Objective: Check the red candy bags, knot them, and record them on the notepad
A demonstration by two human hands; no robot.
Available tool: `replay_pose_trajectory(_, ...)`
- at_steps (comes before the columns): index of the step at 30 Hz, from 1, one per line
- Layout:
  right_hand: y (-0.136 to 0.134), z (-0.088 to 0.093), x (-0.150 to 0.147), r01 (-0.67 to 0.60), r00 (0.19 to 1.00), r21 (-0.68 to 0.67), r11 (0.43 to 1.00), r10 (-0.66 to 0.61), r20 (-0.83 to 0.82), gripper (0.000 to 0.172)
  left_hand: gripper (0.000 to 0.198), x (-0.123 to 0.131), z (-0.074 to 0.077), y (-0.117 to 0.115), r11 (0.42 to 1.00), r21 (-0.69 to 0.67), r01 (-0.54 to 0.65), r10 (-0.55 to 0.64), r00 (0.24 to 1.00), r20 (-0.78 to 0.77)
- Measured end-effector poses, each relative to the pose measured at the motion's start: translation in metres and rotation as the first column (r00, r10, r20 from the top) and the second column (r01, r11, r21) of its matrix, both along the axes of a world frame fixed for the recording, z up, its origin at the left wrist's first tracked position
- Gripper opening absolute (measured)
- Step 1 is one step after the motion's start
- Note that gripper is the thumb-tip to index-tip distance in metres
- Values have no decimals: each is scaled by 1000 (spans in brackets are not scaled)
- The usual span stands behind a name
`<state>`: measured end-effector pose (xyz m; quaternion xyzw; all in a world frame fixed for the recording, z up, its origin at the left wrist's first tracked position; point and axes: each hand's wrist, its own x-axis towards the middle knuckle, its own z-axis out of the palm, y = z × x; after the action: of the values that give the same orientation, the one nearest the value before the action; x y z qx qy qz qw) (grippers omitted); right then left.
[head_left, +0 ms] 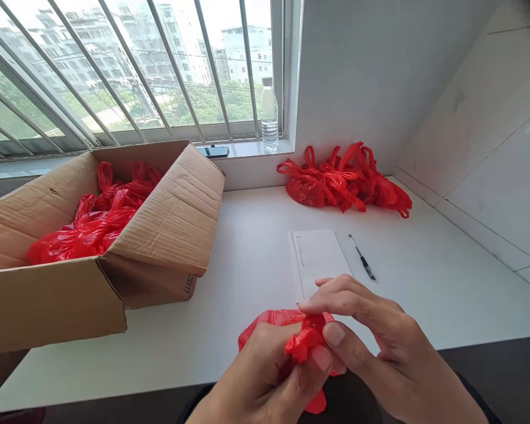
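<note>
Close to the table's front edge, my left hand (276,374) is closed round the bunched top of a red plastic bag (269,321). A crumpled tuft of the bag sticks out between its thumb and fingers. My right hand (375,338) grips the same gathered red plastic from the other side, thumb and index finger against it. Part of the bag spreads on the table behind my left hand, and a strip hangs below my hands. My fingers hide much of it, and I cannot tell what is inside. Just beyond my right hand lies a white notepad (322,256).
A cardboard box (172,218) with red bags (92,229) inside stands at left, its flap leaning over the white table (247,235). More tied red bags (335,182) lie against the back wall. A pen (362,258), phone (214,152) and clear bottle (269,118) are also here.
</note>
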<state>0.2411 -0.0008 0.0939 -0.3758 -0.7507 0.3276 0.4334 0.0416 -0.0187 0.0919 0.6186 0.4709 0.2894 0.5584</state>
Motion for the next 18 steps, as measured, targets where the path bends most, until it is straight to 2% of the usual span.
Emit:
replay_pose_trajectory(4,2,-11,6,12,999,-47,999,-14,-52,20,43,-9,1,15,972,-217,93,-73,992,99)
replay_pose_trajectory(7,0,-17,9,35,998,-13,999,-36,-60,18,45,-10,-7,25,955,-289,61,23,960,278)
replay_pose_trajectory(10,-1,-18,9,-73,997,-22,997,73,-13,17,35,-12,-13,33,970,-244,22,81,911,404)
replay_pose_trajectory(12,0,-17,7,-135,991,-48,990,136,10,17,29,-13,-14,35,983,-180,30,42,922,385)
replay_pose_trajectory(18,3,-19,1,-189,981,-135,973,193,12,22,19,-17,-12,32,997,-71,31,-6,947,322)
